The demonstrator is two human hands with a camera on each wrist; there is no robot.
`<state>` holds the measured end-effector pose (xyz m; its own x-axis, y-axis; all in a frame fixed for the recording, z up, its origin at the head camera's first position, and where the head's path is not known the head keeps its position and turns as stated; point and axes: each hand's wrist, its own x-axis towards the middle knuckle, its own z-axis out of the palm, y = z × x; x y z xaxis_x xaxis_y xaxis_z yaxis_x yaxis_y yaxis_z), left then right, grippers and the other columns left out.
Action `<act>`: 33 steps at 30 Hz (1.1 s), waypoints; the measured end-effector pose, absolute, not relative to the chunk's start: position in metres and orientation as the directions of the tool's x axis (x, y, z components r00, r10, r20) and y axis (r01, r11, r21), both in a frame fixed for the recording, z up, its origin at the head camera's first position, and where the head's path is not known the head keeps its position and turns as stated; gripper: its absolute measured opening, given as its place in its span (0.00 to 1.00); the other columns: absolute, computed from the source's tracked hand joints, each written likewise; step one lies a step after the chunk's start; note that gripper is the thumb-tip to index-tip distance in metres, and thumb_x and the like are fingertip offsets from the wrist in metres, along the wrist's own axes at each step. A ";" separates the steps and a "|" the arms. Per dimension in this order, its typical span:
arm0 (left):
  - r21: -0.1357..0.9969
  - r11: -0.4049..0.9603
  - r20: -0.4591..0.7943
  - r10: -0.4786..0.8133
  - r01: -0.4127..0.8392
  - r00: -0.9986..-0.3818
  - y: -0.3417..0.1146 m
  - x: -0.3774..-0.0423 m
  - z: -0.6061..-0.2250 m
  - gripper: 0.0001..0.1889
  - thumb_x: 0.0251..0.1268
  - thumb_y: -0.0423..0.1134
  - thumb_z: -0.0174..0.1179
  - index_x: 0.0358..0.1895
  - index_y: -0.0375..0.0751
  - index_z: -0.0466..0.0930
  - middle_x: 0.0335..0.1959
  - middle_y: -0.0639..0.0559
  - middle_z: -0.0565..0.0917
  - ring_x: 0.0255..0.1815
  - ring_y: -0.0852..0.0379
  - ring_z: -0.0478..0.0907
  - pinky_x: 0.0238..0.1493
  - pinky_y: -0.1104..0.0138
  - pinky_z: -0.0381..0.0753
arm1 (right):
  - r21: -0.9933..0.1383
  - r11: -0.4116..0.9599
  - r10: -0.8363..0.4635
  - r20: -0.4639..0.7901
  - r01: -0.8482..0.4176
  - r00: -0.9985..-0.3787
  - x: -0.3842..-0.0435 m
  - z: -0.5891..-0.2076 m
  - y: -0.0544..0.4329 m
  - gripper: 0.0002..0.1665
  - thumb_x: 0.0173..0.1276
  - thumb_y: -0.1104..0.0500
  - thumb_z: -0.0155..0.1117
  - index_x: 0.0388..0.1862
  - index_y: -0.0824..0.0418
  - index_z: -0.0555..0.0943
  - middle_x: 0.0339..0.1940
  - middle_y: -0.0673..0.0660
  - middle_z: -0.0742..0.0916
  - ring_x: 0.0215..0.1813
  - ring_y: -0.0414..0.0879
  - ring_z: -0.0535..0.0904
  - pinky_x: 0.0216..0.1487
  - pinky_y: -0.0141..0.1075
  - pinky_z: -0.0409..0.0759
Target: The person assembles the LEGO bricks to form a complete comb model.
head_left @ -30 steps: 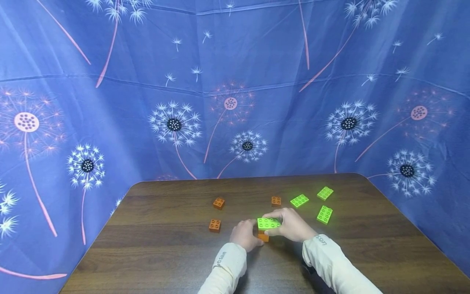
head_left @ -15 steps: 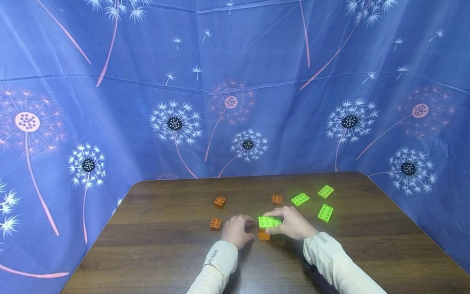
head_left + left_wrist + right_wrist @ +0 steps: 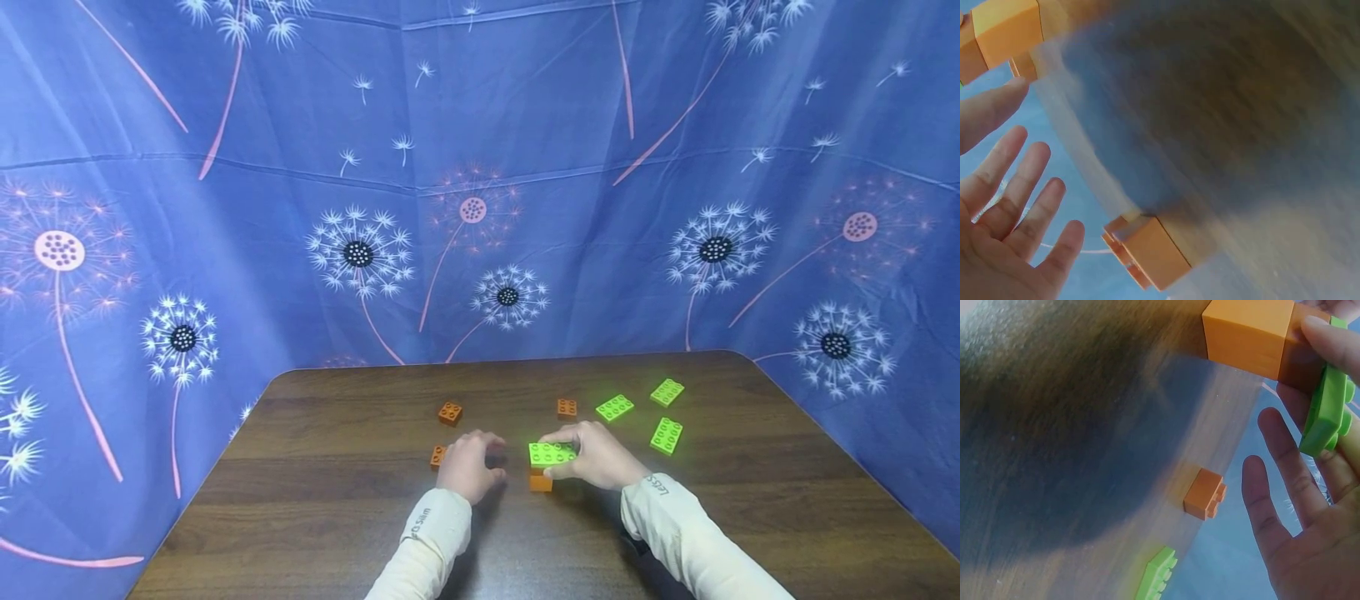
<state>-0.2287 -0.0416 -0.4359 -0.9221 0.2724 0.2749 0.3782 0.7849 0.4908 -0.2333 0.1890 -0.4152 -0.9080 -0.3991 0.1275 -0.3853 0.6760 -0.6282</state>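
Note:
In the head view, a small stack of orange toy building bricks (image 3: 541, 482) stands on the table, with a flat green building brick (image 3: 551, 452) on top, overhanging to the right. My right hand (image 3: 600, 457) holds the green brick between thumb and fingers. The right wrist view shows the thumb against the upper orange brick (image 3: 1300, 359), beside the green brick (image 3: 1325, 412). Left of the stack, my left hand (image 3: 467, 467) holds nothing, its fingers apart and relaxed. It partly hides an orange brick (image 3: 437, 457), which the left wrist view shows lying apart from the fingertips.
Farther back on the wooden table (image 3: 337, 500) lie two single orange bricks, one at the left (image 3: 450, 413) and one near the middle (image 3: 567, 407). Flat green bricks lie at the right, including a near one (image 3: 666, 436). A blue dandelion-print cloth (image 3: 405, 275) hangs behind.
My left hand has let go of the stack and moved left towards the near orange brick, now partly covering it. The right hand stays at the green brick.

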 end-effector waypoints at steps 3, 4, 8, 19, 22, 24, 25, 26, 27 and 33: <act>0.459 0.797 0.309 0.272 0.393 -0.911 -0.046 -0.229 -0.436 0.20 0.45 0.34 0.79 0.45 0.42 0.88 0.43 0.46 0.87 0.47 0.43 0.84 0.49 0.51 0.81 | -0.622 0.684 -0.395 0.124 -0.382 -0.910 -0.232 -0.414 0.189 0.29 0.50 0.55 0.84 0.52 0.59 0.88 0.49 0.59 0.89 0.44 0.47 0.81 0.43 0.39 0.80; 0.449 0.802 0.317 0.269 0.394 -0.909 -0.048 -0.230 -0.437 0.20 0.44 0.34 0.79 0.45 0.43 0.88 0.43 0.46 0.87 0.47 0.43 0.84 0.48 0.51 0.81 | -0.618 0.687 -0.395 0.124 -0.382 -0.910 -0.232 -0.414 0.189 0.29 0.50 0.55 0.84 0.52 0.59 0.88 0.49 0.59 0.89 0.45 0.48 0.81 0.44 0.41 0.80; 0.455 0.805 0.319 0.252 0.381 -0.914 -0.056 -0.231 -0.439 0.20 0.44 0.34 0.79 0.46 0.42 0.88 0.45 0.44 0.87 0.48 0.41 0.84 0.49 0.50 0.81 | -0.589 0.706 -0.396 0.133 -0.393 -0.909 -0.232 -0.414 0.188 0.30 0.50 0.54 0.84 0.53 0.60 0.88 0.51 0.61 0.89 0.51 0.56 0.83 0.51 0.49 0.81; 0.444 0.828 0.310 0.218 0.343 -0.925 -0.072 -0.233 -0.443 0.21 0.44 0.34 0.80 0.46 0.41 0.88 0.50 0.37 0.86 0.53 0.36 0.83 0.53 0.46 0.80 | -0.599 0.707 -0.382 0.124 -0.376 -0.916 -0.232 -0.415 0.188 0.30 0.48 0.57 0.84 0.53 0.62 0.87 0.51 0.63 0.89 0.46 0.51 0.82 0.45 0.43 0.80; 0.432 0.838 0.317 0.207 0.335 -0.926 -0.078 -0.233 -0.443 0.21 0.43 0.34 0.80 0.45 0.41 0.88 0.48 0.39 0.86 0.49 0.37 0.84 0.50 0.46 0.82 | -0.599 0.707 -0.382 0.125 -0.376 -0.916 -0.232 -0.413 0.187 0.31 0.48 0.57 0.84 0.53 0.62 0.87 0.51 0.63 0.89 0.47 0.52 0.82 0.45 0.43 0.80; 0.430 0.842 0.319 0.198 0.327 -0.927 -0.081 -0.234 -0.444 0.21 0.42 0.34 0.80 0.44 0.41 0.87 0.44 0.42 0.86 0.45 0.39 0.84 0.47 0.48 0.82 | -0.594 0.709 -0.383 0.128 -0.380 -0.915 -0.232 -0.413 0.187 0.31 0.48 0.56 0.84 0.53 0.61 0.88 0.51 0.63 0.89 0.48 0.53 0.82 0.46 0.43 0.81; 0.429 0.843 0.320 0.196 0.326 -0.927 -0.083 -0.233 -0.444 0.21 0.42 0.34 0.80 0.44 0.41 0.87 0.42 0.43 0.86 0.43 0.40 0.84 0.45 0.49 0.82 | -0.593 0.709 -0.384 0.129 -0.382 -0.914 -0.232 -0.413 0.187 0.31 0.48 0.56 0.84 0.53 0.61 0.88 0.51 0.63 0.89 0.48 0.53 0.82 0.45 0.43 0.81; 0.430 0.842 0.320 0.194 0.325 -0.927 -0.084 -0.233 -0.443 0.21 0.42 0.33 0.80 0.44 0.41 0.87 0.41 0.43 0.86 0.42 0.41 0.84 0.44 0.49 0.82 | -0.590 0.710 -0.384 0.130 -0.383 -0.914 -0.232 -0.413 0.187 0.31 0.48 0.56 0.84 0.53 0.61 0.88 0.51 0.63 0.89 0.48 0.54 0.82 0.46 0.44 0.81; 0.432 0.842 0.320 0.192 0.323 -0.928 -0.086 -0.233 -0.444 0.21 0.42 0.33 0.80 0.44 0.41 0.87 0.39 0.45 0.86 0.40 0.43 0.84 0.43 0.50 0.82 | -0.588 0.712 -0.384 0.131 -0.384 -0.914 -0.232 -0.414 0.187 0.31 0.48 0.56 0.84 0.53 0.61 0.88 0.51 0.62 0.89 0.49 0.54 0.82 0.47 0.44 0.81; 0.439 0.842 0.328 0.173 0.312 -0.929 -0.092 -0.232 -0.443 0.21 0.41 0.32 0.81 0.44 0.41 0.88 0.37 0.47 0.85 0.38 0.46 0.83 0.41 0.51 0.82 | -0.580 0.713 -0.388 0.140 -0.393 -0.911 -0.234 -0.416 0.188 0.30 0.48 0.56 0.85 0.53 0.61 0.88 0.49 0.60 0.89 0.46 0.51 0.82 0.47 0.44 0.81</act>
